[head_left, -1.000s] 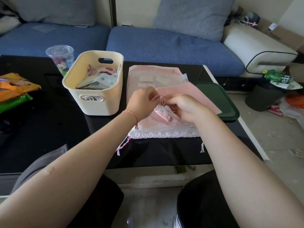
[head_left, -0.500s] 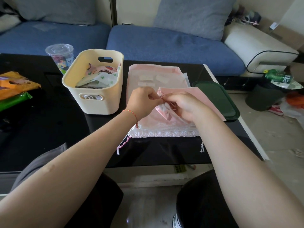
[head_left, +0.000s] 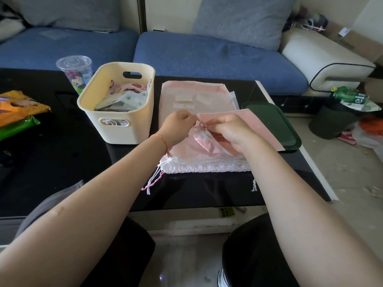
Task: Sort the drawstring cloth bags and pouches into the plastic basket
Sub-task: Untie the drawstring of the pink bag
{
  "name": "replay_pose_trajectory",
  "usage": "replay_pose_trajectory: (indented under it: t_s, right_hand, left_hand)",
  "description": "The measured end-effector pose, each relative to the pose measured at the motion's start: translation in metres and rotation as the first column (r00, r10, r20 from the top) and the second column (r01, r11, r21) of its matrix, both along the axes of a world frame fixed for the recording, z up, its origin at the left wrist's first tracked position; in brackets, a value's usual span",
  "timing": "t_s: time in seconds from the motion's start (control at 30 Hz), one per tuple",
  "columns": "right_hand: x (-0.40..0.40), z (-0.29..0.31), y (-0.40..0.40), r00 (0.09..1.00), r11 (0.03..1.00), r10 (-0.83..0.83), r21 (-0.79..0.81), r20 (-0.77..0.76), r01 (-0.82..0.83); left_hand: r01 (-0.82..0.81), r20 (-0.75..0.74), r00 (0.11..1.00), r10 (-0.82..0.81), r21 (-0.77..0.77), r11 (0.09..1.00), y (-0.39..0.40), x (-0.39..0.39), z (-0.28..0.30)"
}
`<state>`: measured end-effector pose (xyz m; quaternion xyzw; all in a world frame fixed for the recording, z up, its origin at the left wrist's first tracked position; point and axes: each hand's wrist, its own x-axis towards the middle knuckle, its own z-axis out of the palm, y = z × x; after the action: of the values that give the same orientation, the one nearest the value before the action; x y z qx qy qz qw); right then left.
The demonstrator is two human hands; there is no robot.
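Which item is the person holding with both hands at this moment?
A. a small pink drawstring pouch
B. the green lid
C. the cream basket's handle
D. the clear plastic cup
A: the left hand and right hand pinch the string at the neck of the small pink pouch, above the large pink bag lying on the table.

Your basket sits centre-left on the tabletop, a lidded cup behind it, snack packets far left, stacked drawstring bags just right, then a lid.
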<state>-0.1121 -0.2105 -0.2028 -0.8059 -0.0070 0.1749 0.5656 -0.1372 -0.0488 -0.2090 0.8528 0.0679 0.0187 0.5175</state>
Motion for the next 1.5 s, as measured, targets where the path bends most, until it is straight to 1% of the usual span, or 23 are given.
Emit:
replay_pose_trajectory:
  t_s: [0.07, 0.13, 0.17, 0.23, 0.33, 0.43, 0.47, 0.5, 0.53, 0.6, 0.63, 0.7, 0.8, 0.87, 1.0, 1.07, 1.13, 1.27, 1.3, 1.33, 1.37, 1.43, 1.5]
  right_hand:
    - [0.001, -0.001, -0.003, 0.996, 0.992, -0.016, -0.123, 0.084, 0.026]
    - [0.003, -0.002, -0.008, 0.973, 0.947, -0.034, -0.305, 0.228, 0.105]
    - [0.004, -0.003, -0.011, 0.959, 0.925, -0.05, -0.35, 0.278, 0.15]
    - [0.002, -0.006, -0.01, 0.948, 0.913, -0.072, -0.363, 0.31, 0.188]
    - [0.0, -0.005, -0.009, 0.949, 0.915, -0.042, -0.37, 0.314, 0.163]
    - [-0.004, 0.005, -0.015, 0.976, 0.969, 0.005, -0.243, 0.218, 0.049]
    - [-0.006, 0.007, -0.016, 0.985, 0.974, 0.04, -0.228, 0.17, 0.0]
    - [-0.008, 0.009, -0.016, 0.989, 0.964, 0.089, -0.259, 0.119, -0.056]
    - [-0.008, 0.009, -0.014, 0.987, 0.937, 0.142, -0.332, 0.073, -0.11]
    - [-0.01, 0.004, -0.006, 0.968, 0.83, 0.249, -0.52, 0.024, -0.2]
    - [-0.01, -0.001, -0.003, 0.954, 0.778, 0.299, -0.584, 0.021, -0.231]
    - [-0.013, -0.008, 0.003, 0.928, 0.729, 0.372, -0.629, 0.033, -0.27]
    - [-0.017, -0.008, 0.01, 0.894, 0.722, 0.444, -0.615, 0.061, -0.317]
    - [-0.017, -0.003, 0.009, 0.891, 0.735, 0.44, -0.613, 0.106, -0.29]
    - [-0.01, 0.007, -0.004, 0.906, 0.794, 0.38, -0.568, 0.184, -0.218]
    - [-0.007, 0.011, -0.015, 0.92, 0.806, 0.349, -0.558, 0.177, -0.198]
    - [-0.003, 0.011, -0.025, 0.945, 0.832, 0.289, -0.529, 0.151, -0.169]
    - [-0.003, 0.011, -0.035, 0.973, 0.908, 0.205, -0.392, 0.109, -0.148]
    - [-0.002, 0.012, -0.037, 0.972, 0.904, 0.217, -0.394, 0.092, -0.164]
    - [-0.003, 0.013, -0.038, 0.967, 0.89, 0.248, -0.408, 0.063, -0.202]
    - [-0.004, 0.013, -0.039, 0.957, 0.865, 0.291, -0.433, 0.019, -0.254]
    - [-0.004, 0.009, -0.039, 0.934, 0.806, 0.355, -0.494, -0.041, -0.328]
    - [-0.001, 0.005, -0.039, 0.94, 0.79, 0.34, -0.53, -0.037, -0.307]
  left_hand:
    - [0.018, 0.004, 1.0, -0.019, 0.115, 0.993, 0.005, 0.002, -0.003]
    - [0.044, -0.003, 0.999, -0.045, 0.283, 0.958, 0.014, 0.003, -0.009]
    - [0.045, -0.016, 0.999, -0.042, 0.326, 0.944, 0.019, 0.003, -0.012]
    - [0.037, -0.01, 0.999, -0.036, 0.361, 0.932, 0.026, 0.003, -0.017]
    - [0.002, 0.063, 0.998, -0.03, 0.395, 0.919, 0.028, 0.004, -0.018]
    - [-0.029, 0.078, 0.997, 0.005, 0.302, 0.953, 0.028, 0.002, -0.014]
    - [-0.024, 0.075, 0.997, 0.004, 0.275, 0.961, 0.027, 0.001, -0.012]
    - [-0.015, 0.069, 0.998, -0.003, 0.26, 0.966, 0.024, 0.0, -0.01]
    - [-0.001, 0.081, 0.997, -0.021, 0.26, 0.966, 0.021, -0.001, -0.009]
    - [0.036, 0.125, 0.99, -0.071, 0.26, 0.965, 0.014, -0.005, -0.008]
    - [0.048, 0.147, 0.985, -0.088, 0.257, 0.965, 0.011, -0.006, -0.007]
    - [0.059, 0.192, 0.976, -0.106, 0.235, 0.97, 0.009, -0.007, -0.01]
    - [0.135, 0.174, 0.967, -0.186, 0.268, 0.954, 0.013, -0.007, -0.009]
    - [0.185, 0.114, 0.97, -0.217, 0.242, 0.952, 0.013, -0.009, -0.007]
    - [0.229, -0.05, 0.973, -0.223, 0.2, 0.953, 0.012, -0.01, -0.006]
    - [0.243, -0.112, 0.968, -0.227, 0.16, 0.957, 0.017, -0.01, -0.007]
    - [0.212, -0.14, 0.971, -0.193, 0.131, 0.968, 0.023, -0.008, -0.008]
    - [0.152, -0.177, 0.976, -0.129, 0.12, 0.981, 0.025, -0.003, -0.018]
    - [0.116, -0.193, 0.976, -0.096, 0.093, 0.989, 0.024, -0.001, -0.021]
    - [0.069, -0.214, 0.975, -0.059, 0.04, 0.997, 0.023, -0.002, -0.02]
    - [0.037, -0.231, 0.972, -0.03, 0.025, 0.999, 0.023, -0.001, -0.021]
    - [0.004, -0.214, 0.977, 0.009, 0.062, 0.998, 0.027, 0.0, -0.023]
    - [-0.033, -0.157, 0.987, 0.043, 0.068, 0.997, 0.031, 0.002, -0.03]
